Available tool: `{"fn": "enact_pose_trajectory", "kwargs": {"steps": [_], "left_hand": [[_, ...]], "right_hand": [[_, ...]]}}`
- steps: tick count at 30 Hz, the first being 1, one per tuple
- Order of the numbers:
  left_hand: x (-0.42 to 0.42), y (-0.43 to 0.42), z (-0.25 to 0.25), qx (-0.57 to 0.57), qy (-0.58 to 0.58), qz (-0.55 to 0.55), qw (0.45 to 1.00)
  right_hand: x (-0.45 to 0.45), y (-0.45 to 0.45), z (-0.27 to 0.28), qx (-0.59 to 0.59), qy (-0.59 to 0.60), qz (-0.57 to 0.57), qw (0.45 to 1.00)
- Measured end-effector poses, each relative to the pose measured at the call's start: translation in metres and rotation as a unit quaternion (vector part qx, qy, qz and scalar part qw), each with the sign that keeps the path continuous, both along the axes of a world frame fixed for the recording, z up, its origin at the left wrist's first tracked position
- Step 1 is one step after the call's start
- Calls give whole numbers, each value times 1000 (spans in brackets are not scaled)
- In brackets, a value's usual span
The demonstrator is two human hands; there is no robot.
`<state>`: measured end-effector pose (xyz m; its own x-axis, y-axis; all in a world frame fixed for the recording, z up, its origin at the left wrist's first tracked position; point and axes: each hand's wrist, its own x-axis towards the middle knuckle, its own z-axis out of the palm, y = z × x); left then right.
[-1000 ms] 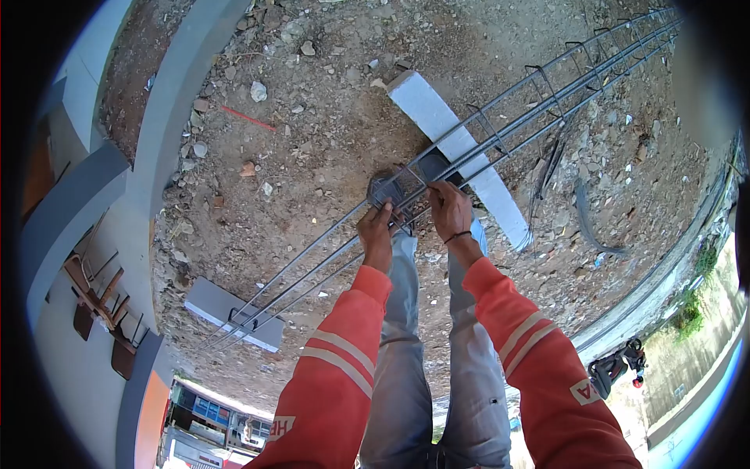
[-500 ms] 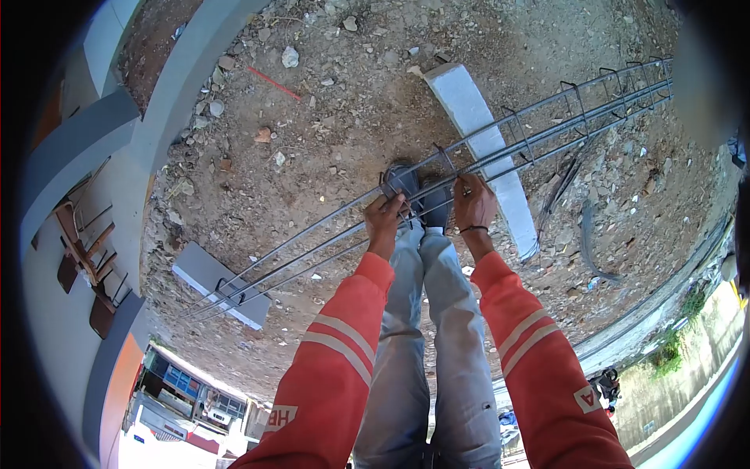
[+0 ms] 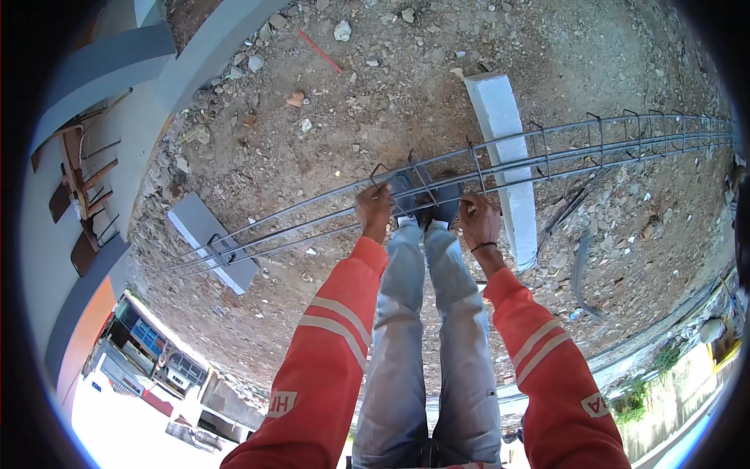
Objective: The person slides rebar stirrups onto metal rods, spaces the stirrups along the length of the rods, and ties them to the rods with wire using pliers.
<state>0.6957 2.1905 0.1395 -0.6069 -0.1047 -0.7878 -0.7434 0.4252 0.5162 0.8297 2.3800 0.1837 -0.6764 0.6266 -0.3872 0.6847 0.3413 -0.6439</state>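
Note:
A long rebar cage (image 3: 312, 209) of thin steel bars runs across in front of my shoes, with square wire stirrups around it. My left hand (image 3: 375, 209) is closed at the cage's near side, its fingers pinching a stirrup (image 3: 380, 172) that sits tilted on the bars. Just right of it, another stirrup (image 3: 423, 178) crosses the bars above my shoes. My right hand (image 3: 480, 222) has thumb and fingers curled together at the lowest bar, below a further stirrup (image 3: 475, 162). Whatever is between those fingers is too small to make out.
A pale concrete block (image 3: 508, 176) lies under the cage on the right, and a grey block (image 3: 211, 238) supports its left end. Dark wires (image 3: 574, 205) lie on the rubble-strewn ground. A red strip (image 3: 320, 51) lies farther off. A curved low wall stands left.
My view has turned, so the cage lies flatter across it. My right hand has come down from the upper bars to the lowest one. My left hand stays at its stirrup.

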Motion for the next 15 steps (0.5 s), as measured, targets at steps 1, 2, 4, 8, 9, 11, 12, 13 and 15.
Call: {"fn": "enact_pose_trajectory", "kwargs": {"steps": [1,2,4,8,9,11,12,13,15], "left_hand": [[0,-8,0,-8,-5,-5,1000],[2,-17,1,-16,4,-14,1000],[-1,-34,2,-54,22,-48,997],[-11,-71,-5,-135,82,-150,976],[-12,-78,-9,-154,101,-171,968],[-24,-76,8,-158,47,-144,976],[-27,-85,1,-165,45,-155,973],[-30,-95,-4,-172,44,-165,970],[-33,-106,-9,-166,60,-200,964]], "right_hand": [[-4,-6,1,1,1,5,1000],[-9,-14,1,-7,-9,32,999],[-23,-30,3,-43,-48,53,997],[-52,-53,-3,-9,-112,52,992],[-56,-58,-9,8,-114,48,992],[-57,-67,-21,26,-119,46,991],[-58,-72,-26,6,-132,46,990],[-57,-78,-27,-14,-146,45,988],[-52,-91,-38,-2,-133,40,990]]}}
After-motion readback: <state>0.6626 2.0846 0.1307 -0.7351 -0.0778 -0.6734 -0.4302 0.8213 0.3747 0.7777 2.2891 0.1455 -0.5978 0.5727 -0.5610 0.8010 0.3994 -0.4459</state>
